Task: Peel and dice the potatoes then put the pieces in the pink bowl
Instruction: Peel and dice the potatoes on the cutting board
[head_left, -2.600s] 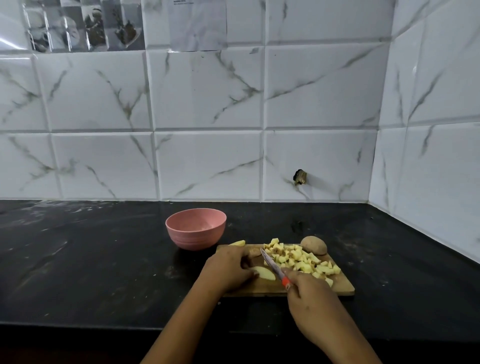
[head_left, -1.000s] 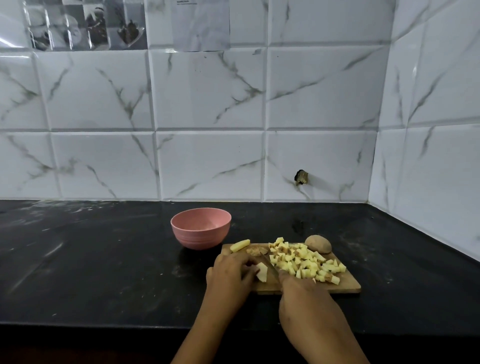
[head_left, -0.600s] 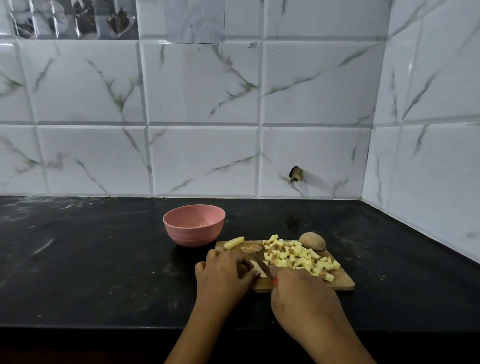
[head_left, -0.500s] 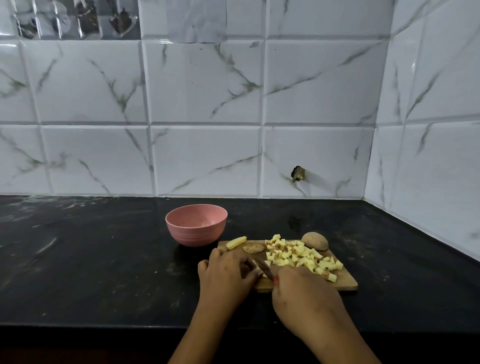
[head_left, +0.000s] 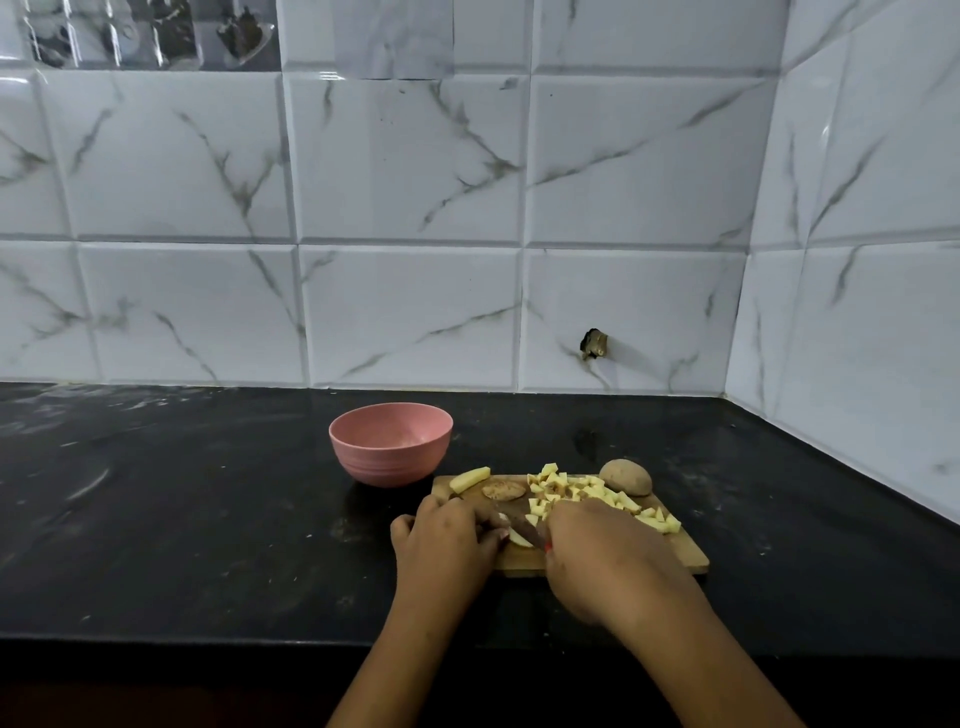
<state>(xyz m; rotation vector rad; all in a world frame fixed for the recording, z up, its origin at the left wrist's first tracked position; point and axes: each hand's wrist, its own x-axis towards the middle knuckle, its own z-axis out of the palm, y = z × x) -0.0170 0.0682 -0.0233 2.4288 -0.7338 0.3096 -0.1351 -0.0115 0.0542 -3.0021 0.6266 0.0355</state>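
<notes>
The fingers of your left hand (head_left: 445, 541) curl onto a potato slice (head_left: 519, 538) on the cutting board (head_left: 687, 557); your right hand (head_left: 608, 557) grips the knife (head_left: 522, 525), blade on that slice

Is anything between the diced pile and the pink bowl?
Only low things: a potato strip and a peel scrap lie on the board between the pile and the bowl. Lifted pieces would likely pass over them; a slide would hit them.
</notes>
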